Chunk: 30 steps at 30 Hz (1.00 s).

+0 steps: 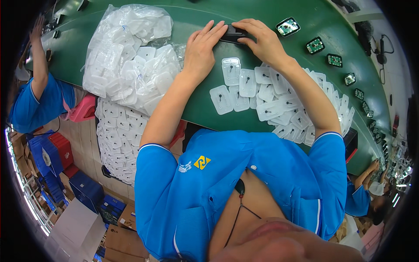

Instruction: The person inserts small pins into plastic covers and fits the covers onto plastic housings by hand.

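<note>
A small black plastic case (232,34) lies between my hands at the far middle of the green table. My left hand (201,52) is closed at its left end, the fingers long and close together and the thumb hidden. The right end is gripped by my right hand (264,43), with the thumb on the near side and the fingers along the far side. Just nearer than the case is a clear-white plastic card (231,70). A wide pile of similar white cards with small black parts (279,94) spreads below my right forearm.
Clear bags of white pieces (131,56) stand left of my left arm, above a container of carded parts (120,139). Black housings with green circuit boards (288,27) line the green table (196,111) on the right. Co-workers in blue sit at left (41,102) and right (358,198).
</note>
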{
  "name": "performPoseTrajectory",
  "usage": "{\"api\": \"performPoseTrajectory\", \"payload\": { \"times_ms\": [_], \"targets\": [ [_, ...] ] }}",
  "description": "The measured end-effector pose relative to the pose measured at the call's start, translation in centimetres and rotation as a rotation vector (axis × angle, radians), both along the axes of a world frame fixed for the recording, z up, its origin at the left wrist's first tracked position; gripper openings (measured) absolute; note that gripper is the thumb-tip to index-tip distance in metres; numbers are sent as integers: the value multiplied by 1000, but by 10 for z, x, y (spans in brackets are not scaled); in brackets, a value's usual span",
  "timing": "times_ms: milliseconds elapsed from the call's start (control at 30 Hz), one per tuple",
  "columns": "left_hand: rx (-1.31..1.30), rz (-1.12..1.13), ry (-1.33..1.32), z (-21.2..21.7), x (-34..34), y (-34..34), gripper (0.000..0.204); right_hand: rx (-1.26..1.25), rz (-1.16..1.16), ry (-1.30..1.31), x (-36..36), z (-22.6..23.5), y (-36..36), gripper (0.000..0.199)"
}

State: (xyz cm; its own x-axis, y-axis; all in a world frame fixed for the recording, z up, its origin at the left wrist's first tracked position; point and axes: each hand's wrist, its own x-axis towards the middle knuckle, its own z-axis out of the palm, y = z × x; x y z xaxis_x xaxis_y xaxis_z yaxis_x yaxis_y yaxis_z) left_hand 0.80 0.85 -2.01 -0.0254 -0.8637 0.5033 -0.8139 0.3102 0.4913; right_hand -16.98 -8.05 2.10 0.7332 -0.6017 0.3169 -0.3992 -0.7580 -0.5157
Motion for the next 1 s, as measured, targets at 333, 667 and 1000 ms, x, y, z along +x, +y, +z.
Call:
{"api": "performPoseTrajectory", "payload": {
  "times_ms": [333,667,1000],
  "targets": [
    [35,33,-128,5,-2,4,58,-120,1,41,1,-3,4,37],
    [32,1,-249,6,2,1,53,-173,10,3,-3,-10,-4,37],
    [-139,-11,-156,7,-5,-33,42,498,-24,31,5,21,-40,31]
  ]
}}
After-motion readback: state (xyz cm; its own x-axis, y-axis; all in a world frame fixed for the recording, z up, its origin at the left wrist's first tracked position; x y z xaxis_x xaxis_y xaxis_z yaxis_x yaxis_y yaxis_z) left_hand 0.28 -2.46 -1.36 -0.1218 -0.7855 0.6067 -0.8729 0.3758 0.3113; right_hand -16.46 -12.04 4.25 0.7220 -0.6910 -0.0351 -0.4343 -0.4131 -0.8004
